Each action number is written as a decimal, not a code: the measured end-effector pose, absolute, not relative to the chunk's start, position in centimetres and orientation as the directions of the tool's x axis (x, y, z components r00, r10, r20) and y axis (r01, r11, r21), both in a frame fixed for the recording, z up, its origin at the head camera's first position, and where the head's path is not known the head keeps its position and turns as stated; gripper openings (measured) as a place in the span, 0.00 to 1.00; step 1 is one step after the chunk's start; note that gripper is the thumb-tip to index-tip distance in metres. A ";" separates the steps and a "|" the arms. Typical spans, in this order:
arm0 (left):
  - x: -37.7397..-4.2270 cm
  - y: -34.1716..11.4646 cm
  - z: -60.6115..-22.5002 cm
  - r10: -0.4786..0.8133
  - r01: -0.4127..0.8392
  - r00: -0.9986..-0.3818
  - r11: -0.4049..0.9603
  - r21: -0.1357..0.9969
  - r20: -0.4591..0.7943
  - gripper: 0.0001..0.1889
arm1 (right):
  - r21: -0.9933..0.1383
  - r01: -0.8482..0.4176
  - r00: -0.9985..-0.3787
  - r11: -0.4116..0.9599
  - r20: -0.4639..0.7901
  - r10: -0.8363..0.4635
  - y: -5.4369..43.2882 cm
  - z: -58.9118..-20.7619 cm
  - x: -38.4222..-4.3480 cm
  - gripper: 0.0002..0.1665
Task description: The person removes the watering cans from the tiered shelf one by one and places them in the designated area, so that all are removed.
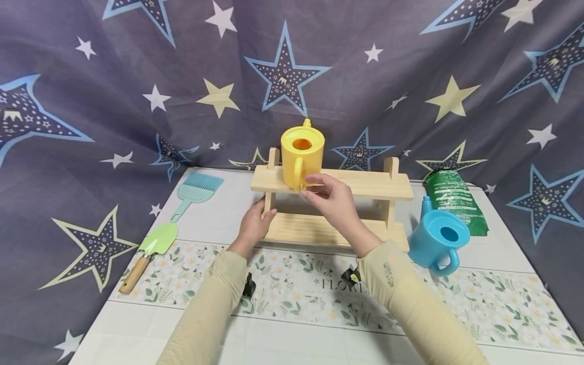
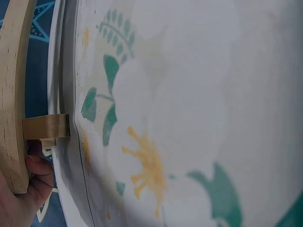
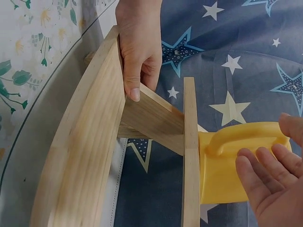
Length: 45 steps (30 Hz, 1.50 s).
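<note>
A two-tier wooden shelf (image 1: 365, 184) stands at the middle of the table. On the left part of its upper board sits a yellow watering can (image 1: 312, 165), upright, handle facing me and spout to the back. My left hand (image 1: 252, 225) grips the shelf's left upright, thumb in front; in the right wrist view the thumb of this left hand (image 3: 138, 45) lies along the wood. My right hand (image 1: 336, 203) is at the can's handle. As the right wrist view shows, the fingers of the right hand (image 3: 277, 189) are spread and loosely bent beside the handle, not curled round it.
A blue watering can (image 1: 433, 241) stands right of the shelf, before a green bag (image 1: 458, 203). At the left lie a light blue brush (image 1: 193, 190) and a green trowel (image 1: 157, 241) with a wooden handle. A star-printed cloth (image 1: 347, 30) hangs behind the table.
</note>
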State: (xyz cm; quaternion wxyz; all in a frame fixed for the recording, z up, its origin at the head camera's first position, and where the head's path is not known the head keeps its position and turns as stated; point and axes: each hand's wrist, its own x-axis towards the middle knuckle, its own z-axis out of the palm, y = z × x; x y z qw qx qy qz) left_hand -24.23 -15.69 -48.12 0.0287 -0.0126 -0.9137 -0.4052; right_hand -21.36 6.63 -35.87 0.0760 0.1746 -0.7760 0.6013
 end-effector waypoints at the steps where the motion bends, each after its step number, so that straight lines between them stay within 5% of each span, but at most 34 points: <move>1: -24.3 -15.7 -48.1 -0.002 0.046 -0.998 0.670 0.741 0.063 0.28 | -0.905 -0.364 -0.927 0.219 0.329 -0.179 6.5 -35.9 -21.4 0.19; 45: -24.3 -15.8 -48.1 0.007 0.059 -0.997 0.676 0.734 0.073 0.29 | -0.850 -0.390 -0.921 0.354 0.362 -0.145 4.1 -36.4 -22.5 0.16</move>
